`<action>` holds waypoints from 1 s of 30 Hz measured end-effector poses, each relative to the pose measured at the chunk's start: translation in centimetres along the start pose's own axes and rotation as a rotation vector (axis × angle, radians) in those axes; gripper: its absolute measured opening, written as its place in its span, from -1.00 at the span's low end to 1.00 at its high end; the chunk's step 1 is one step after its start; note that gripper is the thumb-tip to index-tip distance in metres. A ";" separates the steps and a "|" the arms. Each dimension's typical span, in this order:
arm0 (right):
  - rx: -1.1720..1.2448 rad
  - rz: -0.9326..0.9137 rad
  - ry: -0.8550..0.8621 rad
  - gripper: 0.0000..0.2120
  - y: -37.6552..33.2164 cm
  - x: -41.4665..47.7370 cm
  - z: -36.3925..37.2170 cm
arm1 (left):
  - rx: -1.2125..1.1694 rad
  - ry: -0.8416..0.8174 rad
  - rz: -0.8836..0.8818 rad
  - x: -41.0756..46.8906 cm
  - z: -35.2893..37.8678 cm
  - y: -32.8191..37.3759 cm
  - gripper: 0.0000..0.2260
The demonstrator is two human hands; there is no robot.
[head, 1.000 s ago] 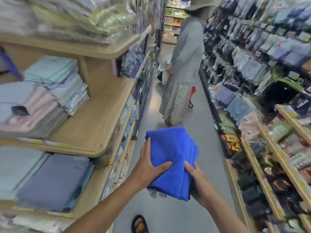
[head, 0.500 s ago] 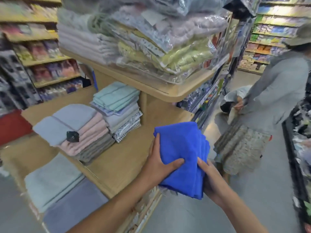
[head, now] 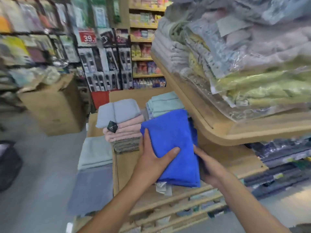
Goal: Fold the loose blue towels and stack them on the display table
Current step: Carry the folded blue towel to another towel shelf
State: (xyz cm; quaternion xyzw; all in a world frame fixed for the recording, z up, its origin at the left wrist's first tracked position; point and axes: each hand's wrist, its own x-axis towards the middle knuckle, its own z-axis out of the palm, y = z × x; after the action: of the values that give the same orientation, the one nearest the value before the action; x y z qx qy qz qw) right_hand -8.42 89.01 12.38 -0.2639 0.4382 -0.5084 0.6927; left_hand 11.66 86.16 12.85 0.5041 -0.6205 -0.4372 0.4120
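A folded bright blue towel is held in the air over the wooden display table, in the middle of the head view. My left hand grips its left edge, thumb lying across the top. My right hand holds the right edge from the side and below, its fingers partly hidden under the cloth. A white label hangs from the towel's near end.
On the table stand a grey-pink-brown towel stack and a mint stack. Grey towels lie on a lower level. An upper shelf with bagged bedding overhangs at right. A cardboard box stands left.
My view has swung left from the aisle to the display table. Both hands have kept hold of the blue towel and carried it over the table, beside the stacks.
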 end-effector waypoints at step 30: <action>-0.246 0.172 0.236 -0.63 -0.5 5.1 -11.8 | -0.689 -0.028 -0.540 2.6 9.7 -4.4 -0.51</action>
State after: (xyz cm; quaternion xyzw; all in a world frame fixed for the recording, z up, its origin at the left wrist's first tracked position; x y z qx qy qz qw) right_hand -18.51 85.00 5.41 -0.2468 0.5963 -0.4170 0.6400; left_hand 3.24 84.30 6.12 0.4753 -0.2899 -0.7174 0.4187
